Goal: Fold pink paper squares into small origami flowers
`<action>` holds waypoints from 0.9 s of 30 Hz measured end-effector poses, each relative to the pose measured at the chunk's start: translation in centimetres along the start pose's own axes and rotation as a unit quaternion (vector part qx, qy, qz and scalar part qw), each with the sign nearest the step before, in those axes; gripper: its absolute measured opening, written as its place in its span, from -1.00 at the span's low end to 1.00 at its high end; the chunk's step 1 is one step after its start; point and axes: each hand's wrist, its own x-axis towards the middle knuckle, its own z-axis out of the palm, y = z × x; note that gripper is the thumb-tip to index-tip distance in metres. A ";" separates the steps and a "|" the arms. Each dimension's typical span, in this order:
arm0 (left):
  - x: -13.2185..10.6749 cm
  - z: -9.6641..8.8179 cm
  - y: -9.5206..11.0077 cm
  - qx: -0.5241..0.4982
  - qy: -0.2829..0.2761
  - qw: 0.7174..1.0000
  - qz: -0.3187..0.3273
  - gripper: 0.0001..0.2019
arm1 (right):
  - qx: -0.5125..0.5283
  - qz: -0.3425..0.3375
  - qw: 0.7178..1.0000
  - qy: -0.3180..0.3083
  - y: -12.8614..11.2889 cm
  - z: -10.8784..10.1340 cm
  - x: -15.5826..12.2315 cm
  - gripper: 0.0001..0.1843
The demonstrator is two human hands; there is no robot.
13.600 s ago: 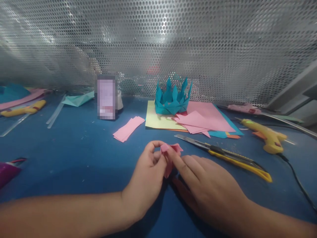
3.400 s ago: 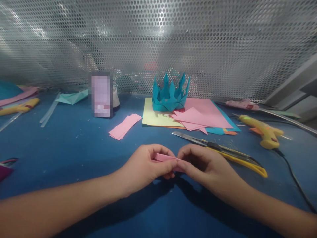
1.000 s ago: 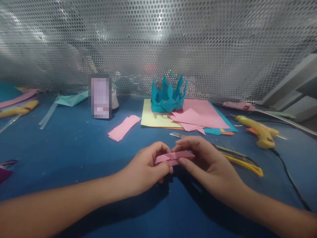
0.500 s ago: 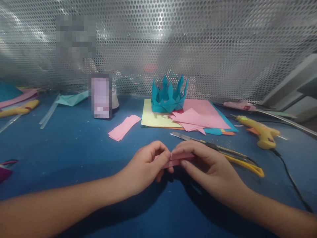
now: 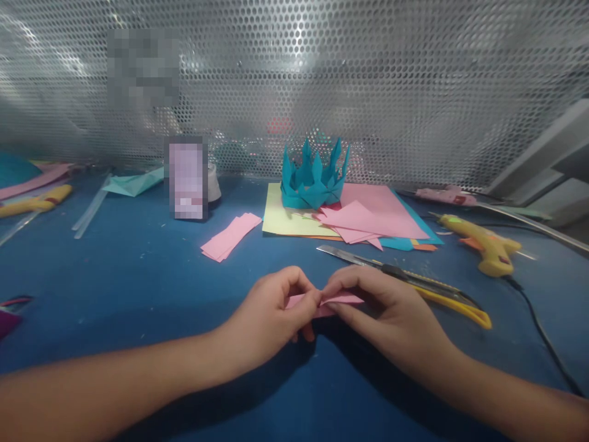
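A folded strip of pink paper [image 5: 327,310] is held between both hands, low over the blue table. My left hand [image 5: 280,310] pinches its left part between thumb and fingers, the other fingers curled beneath. From the other side, my right hand [image 5: 384,307] grips the same paper with thumb and forefinger, its fingertips meeting the left thumb near the middle. The fingers cover much of the folds. Just beyond the right hand lies a yellow utility knife [image 5: 442,301] with its blade out. Several pink paper strips [image 5: 231,237] form a small stack farther left.
A blue paper crown [image 5: 313,184] stands on coloured paper sheets [image 5: 294,218]. A yellow glue gun [image 5: 490,242] with a black cord lies right, and another yellow glue gun [image 5: 39,202] left. A blurred phone [image 5: 188,181] stands upright near a perforated metal panel [image 5: 368,92].
Both hands have drawn slightly closer at the paper's middle. The right thumb and forefinger now pinch nearer the left thumb, and the upper paper edge is pressed narrower.
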 end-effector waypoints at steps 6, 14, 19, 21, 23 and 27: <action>-0.1 0.2 0.0 -0.022 0.005 1.000 -0.001 -0.85 | 0.016 0.006 1.000 -0.003 0.2 0.2 -0.2 -0.82; 0.2 0.1 0.5 -0.113 -0.038 0.993 0.002 -0.78 | 0.102 0.009 0.995 0.005 0.1 0.5 -0.3 -0.82; 0.2 -0.1 -0.1 -0.091 -0.037 0.995 -0.004 -0.80 | 0.081 0.009 0.997 0.008 0.1 0.5 -0.2 -0.84; 0.2 0.0 -0.2 -0.087 -0.036 0.996 -0.004 -0.81 | 0.057 0.003 0.998 0.012 0.2 0.5 -0.2 -0.85; 0.3 0.0 -0.2 -0.089 -0.036 0.995 -0.002 -0.80 | 0.044 -0.002 0.999 0.012 0.3 0.5 -0.2 -0.85; 0.3 0.2 -0.2 -0.098 -0.029 0.995 -0.001 -0.78 | 0.033 -0.006 0.999 0.009 0.3 0.4 -0.3 -0.88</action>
